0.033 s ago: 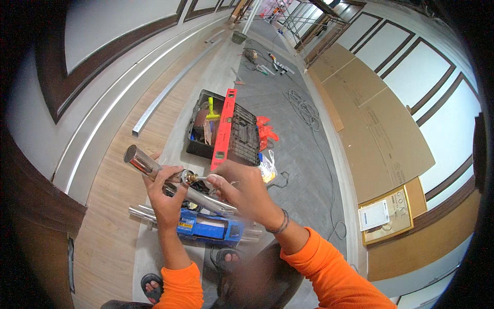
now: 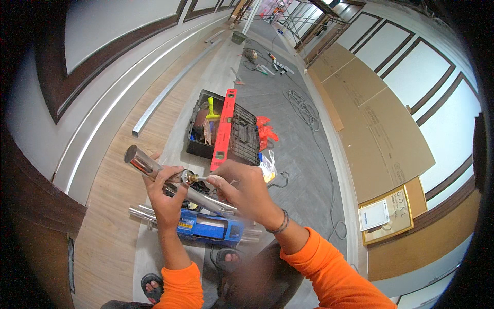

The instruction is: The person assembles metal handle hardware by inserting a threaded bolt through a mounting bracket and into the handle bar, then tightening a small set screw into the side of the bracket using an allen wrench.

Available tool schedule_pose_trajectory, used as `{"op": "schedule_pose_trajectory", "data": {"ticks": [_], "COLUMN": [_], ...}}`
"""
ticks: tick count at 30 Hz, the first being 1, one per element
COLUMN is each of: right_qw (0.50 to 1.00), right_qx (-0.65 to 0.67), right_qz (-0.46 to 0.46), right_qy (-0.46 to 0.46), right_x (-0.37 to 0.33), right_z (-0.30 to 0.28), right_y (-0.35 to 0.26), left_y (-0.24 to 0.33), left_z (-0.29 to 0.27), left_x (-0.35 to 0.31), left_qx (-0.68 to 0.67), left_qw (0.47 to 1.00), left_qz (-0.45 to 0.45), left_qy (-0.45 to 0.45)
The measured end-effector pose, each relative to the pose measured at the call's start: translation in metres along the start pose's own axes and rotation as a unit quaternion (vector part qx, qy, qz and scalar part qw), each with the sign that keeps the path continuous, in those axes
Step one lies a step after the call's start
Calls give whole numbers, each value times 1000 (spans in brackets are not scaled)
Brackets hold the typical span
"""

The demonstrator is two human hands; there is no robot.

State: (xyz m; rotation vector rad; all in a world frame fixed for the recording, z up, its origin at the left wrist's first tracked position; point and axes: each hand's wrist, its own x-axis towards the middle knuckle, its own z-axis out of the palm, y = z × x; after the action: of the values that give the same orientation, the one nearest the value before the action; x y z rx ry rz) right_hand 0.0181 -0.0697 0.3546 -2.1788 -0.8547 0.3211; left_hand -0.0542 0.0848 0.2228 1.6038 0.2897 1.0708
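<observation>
My left hand (image 2: 165, 198) is closed round a shiny metal tube (image 2: 141, 158), held tilted with its open end up and to the left. At the side of this tube sits a round metal fitting with a brass-coloured centre (image 2: 192, 178). A thin metal rod (image 2: 201, 178) points into the fitting, pinched between the thumb and fingers of my right hand (image 2: 243, 189); its other end is hidden in my grip. Below my hands lies a blue box (image 2: 213, 230) among more shiny metal tubes (image 2: 141, 214).
Ahead stands an open black toolbox (image 2: 244, 136) with a red spirit level (image 2: 225, 129) across it. Red plastic bag (image 2: 266, 133) and loose cable (image 2: 306, 110) lie to its right. A long metal bar (image 2: 164, 92) runs along the left wall; a cardboard sheet (image 2: 381, 129) leans at right.
</observation>
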Motion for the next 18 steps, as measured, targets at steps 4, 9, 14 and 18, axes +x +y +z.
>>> {"op": "schedule_pose_trajectory", "data": {"ticks": [4, 9, 14, 18], "right_qw": [977, 1000, 971, 990], "right_qx": [-30, 3, -49, -13], "right_qz": [-200, 6, -220, -127], "right_qy": [69, -2, 72, 59], "right_x": [3, 1, 4, 2], "right_z": [3, 0, 1, 6], "right_y": [11, -4, 15, -1], "left_y": [-4, 0, 0, -6], "left_z": [0, -2, 1, -3], "left_x": [-1, -2, -1, -2], "left_qx": [7, -6, 9, 28], "left_qw": [1000, 999, 1000, 999], "left_qz": [0, -31, -3, -20], "left_qy": [-14, -11, -11, -13]}}
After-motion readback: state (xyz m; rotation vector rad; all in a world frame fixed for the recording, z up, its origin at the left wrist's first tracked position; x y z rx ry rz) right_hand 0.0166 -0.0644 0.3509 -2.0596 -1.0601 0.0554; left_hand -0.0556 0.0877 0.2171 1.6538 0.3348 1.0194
